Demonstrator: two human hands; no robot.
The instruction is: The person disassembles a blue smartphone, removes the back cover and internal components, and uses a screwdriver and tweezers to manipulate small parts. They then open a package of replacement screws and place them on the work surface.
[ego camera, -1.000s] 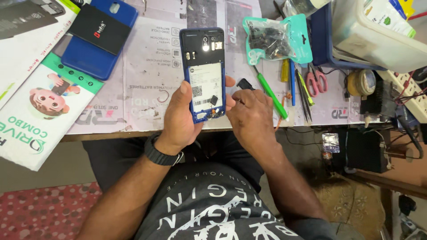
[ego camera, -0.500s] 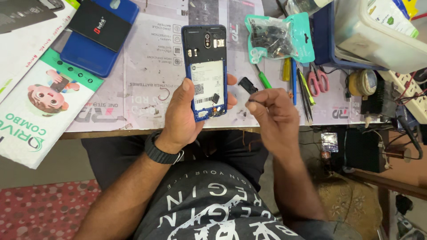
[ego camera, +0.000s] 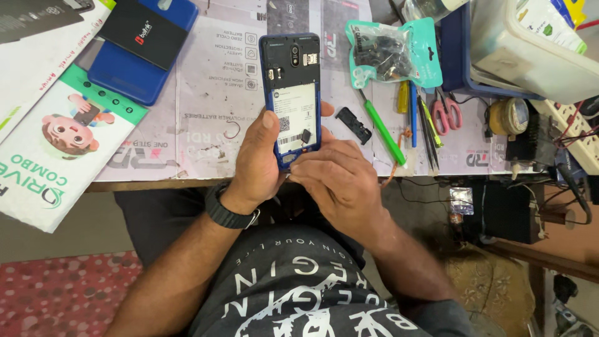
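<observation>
Phone (ego camera: 291,93), back cover off, held in left hand (ego camera: 259,159) at table's (ego camera: 212,118) near edge; right hand (ego camera: 340,181) pinches its lower end beside a small black part (ego camera: 306,136).

A single view, from a camera worn on the person's head, looks almost straight down over the chest and lap onto the near edge of the workbench (ego camera: 156,185). The far side of the bench lies at the top of the frame, the person's body at the bottom. It sits close: the forearms, the left hand (ego camera: 259,159) and the right hand (ego camera: 334,178) fill the middle, with the opened phone (ego camera: 290,87) just beyond them. The floor shows on the left and right below the bench edge. No second view shares the scene.
</observation>
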